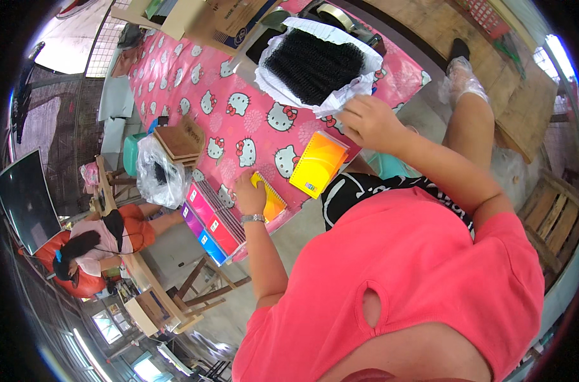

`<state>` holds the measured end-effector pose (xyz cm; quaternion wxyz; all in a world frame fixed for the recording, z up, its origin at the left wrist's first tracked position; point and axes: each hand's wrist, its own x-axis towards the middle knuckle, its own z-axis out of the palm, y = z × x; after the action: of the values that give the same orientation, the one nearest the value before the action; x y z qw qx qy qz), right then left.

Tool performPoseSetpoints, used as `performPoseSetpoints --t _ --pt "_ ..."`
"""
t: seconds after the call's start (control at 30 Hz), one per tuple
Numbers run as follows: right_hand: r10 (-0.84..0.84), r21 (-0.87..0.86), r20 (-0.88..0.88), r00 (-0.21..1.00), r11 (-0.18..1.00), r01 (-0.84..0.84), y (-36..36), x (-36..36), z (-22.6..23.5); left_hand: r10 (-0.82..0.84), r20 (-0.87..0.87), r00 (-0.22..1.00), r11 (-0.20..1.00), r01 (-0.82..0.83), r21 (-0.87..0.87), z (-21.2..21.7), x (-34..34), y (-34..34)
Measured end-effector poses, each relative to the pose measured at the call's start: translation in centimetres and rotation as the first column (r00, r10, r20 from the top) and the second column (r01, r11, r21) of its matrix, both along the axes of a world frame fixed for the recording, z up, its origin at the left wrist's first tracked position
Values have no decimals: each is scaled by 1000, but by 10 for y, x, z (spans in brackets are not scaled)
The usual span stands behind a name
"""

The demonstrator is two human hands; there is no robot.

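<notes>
My left hand [250,193], a watch on its wrist, lies on a small yellow spiral notebook [273,205] and grips it at the near edge of the table. A larger yellow-orange spiral notebook [318,163] lies just right of it on the pink cartoon-cat tablecloth [232,105]. My right hand [364,121] pinches the crumpled edge of a white plastic bag [359,83], which lies open on the table. Inside the bag sits a mass of black curly fibre [313,63].
A row of coloured notebooks [210,223] hangs off the table edge at the left, beside a clear plastic bag [157,175] and a stack of brown booklets [178,140]. A cardboard box [235,19] stands at the far end. Another person [101,242] sits at lower left by a wooden bench [159,286].
</notes>
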<state>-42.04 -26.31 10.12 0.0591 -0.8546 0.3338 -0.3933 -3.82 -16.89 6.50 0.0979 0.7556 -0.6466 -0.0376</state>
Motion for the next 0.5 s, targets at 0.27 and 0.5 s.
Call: performPoseSetpoints --t 0.27,0.5 --pt "-289 300 -251 924 884 358 -103 56 13 -203 -401 893 978 166 -125 23 -89 -42" --pt "-277 316 -324 905 870 379 -117 81 14 -149 -487 861 971 220 92 19 -130 -48"
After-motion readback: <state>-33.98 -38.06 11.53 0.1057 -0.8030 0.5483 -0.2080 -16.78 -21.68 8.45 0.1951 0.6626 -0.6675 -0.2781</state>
